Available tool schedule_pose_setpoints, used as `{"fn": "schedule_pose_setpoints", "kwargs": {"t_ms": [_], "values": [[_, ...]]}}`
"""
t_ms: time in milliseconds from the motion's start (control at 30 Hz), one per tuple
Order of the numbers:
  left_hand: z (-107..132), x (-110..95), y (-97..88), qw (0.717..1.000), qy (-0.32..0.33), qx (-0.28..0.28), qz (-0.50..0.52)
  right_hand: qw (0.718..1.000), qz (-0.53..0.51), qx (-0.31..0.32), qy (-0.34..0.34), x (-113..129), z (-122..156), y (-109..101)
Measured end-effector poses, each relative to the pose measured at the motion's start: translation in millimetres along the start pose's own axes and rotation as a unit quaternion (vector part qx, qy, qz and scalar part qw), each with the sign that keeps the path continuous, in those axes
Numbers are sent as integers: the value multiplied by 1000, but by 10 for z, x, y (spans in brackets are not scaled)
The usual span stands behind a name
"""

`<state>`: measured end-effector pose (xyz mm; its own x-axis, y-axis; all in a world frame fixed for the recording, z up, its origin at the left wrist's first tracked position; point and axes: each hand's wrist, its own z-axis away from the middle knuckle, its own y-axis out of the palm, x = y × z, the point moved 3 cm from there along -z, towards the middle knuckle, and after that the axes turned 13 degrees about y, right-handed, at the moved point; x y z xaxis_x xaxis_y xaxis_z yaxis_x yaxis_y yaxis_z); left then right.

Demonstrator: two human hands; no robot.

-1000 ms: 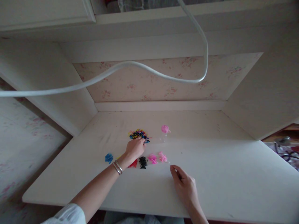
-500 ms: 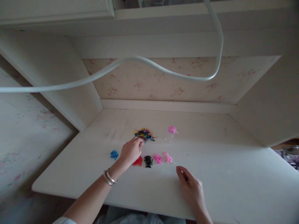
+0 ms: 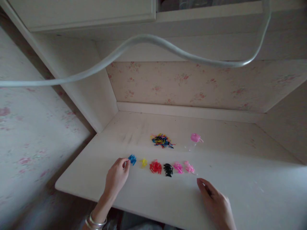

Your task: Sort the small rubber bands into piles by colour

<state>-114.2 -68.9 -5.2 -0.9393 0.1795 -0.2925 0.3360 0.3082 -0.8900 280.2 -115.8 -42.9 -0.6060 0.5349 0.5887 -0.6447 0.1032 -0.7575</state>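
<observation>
My left hand (image 3: 118, 175), with bracelets at the wrist, is at the left edge of a small pile of blue rubber bands (image 3: 132, 159). Its thumb and forefinger are pinched; whatever lies between them is too small to make out. To the right, in a row, lie little piles of yellow bands (image 3: 144, 163), red bands (image 3: 155, 167), black bands (image 3: 168, 170), bright pink bands (image 3: 178, 167) and pale pink bands (image 3: 189, 167). My right hand (image 3: 214, 199) hovers near the pale pink end, fingertips together, their contents hidden. Behind the row is a mixed-colour heap of bands (image 3: 161, 140).
A clear container with a pink top (image 3: 195, 137) stands behind the row at right. A white cable (image 3: 168, 48) hangs across the upper view. The white desk (image 3: 79, 174) has side panels, a floral back wall (image 3: 165, 83) and an overhead cabinet (image 3: 96, 14).
My left hand has moved from the mixed heap, left and nearer, to the blue pile, uncovering the yellow pile. The view has shifted left; my right hand keeps its place near the pale pink pile.
</observation>
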Motion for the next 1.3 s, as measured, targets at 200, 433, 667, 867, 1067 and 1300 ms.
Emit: {"fn": "schedule_pose_setpoints", "kwargs": {"t_ms": [200, 433, 667, 867, 1067, 1300], "values": [[-30, 27, 80, 1000, 11, -18, 2, 999, -33, -8, 12, 22, 87, -11], [43, 70, 63, 996, 18, -36, 80, 996, -9, 32, -86, 608, 238, -7], [380, 128, 34, 982, -3, -90, 169, 969, 207, 2, -134, 1540, -150, 124], [503, 94, 28, 979, 7, -93, 181, 957, 269, -30, -100, 1703, -482, 270], [457, 60, 16, 978, 22, -89, 187, 950, 296, -21, -99, 1714, -556, 339], [455, 27, -6, 979, 30, -79, 185, 947, 301, -14, -106, 1698, -584, 401]]}}
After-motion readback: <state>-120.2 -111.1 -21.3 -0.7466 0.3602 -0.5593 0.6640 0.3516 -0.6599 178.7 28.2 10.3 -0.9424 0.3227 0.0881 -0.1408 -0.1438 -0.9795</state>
